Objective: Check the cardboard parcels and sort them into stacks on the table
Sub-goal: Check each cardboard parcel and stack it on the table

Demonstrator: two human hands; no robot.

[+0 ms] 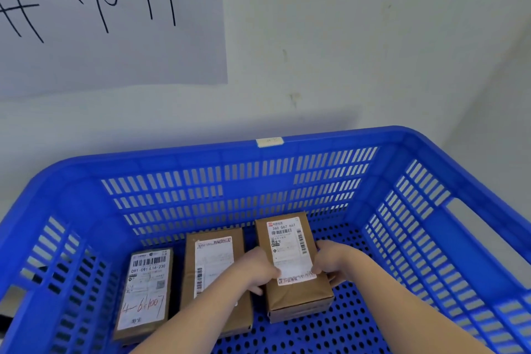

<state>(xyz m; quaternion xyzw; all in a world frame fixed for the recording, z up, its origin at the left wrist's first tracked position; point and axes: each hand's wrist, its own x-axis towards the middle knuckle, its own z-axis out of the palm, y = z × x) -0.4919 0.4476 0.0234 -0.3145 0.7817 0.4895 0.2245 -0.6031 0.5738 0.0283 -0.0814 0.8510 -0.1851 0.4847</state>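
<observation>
Head view shows me a blue slatted crate [344,139] set against a pale wall [373,37], and everything I am working with lies inside that crate. Three brown cardboard parcels lie in a row on the crate's perforated floor, shipping labels facing up. My left hand [253,270] and right hand [334,263] are both on the right parcel [287,250], the one nearest the crate's right wall. The left fingers are curled round its left edge and the right fingers round its right edge, so both hands grip it. I cannot tell whether its underside touches the crate floor. The middle parcel [214,264] lies just beside it, partly hidden under my left forearm. The left parcel [146,290], with red handwriting on its label, lies toward the crate's left wall. A small tag [269,141] sits on the crate's far rim. A paper sign [115,46] with large handwritten characters hangs on the wall above the crate.
</observation>
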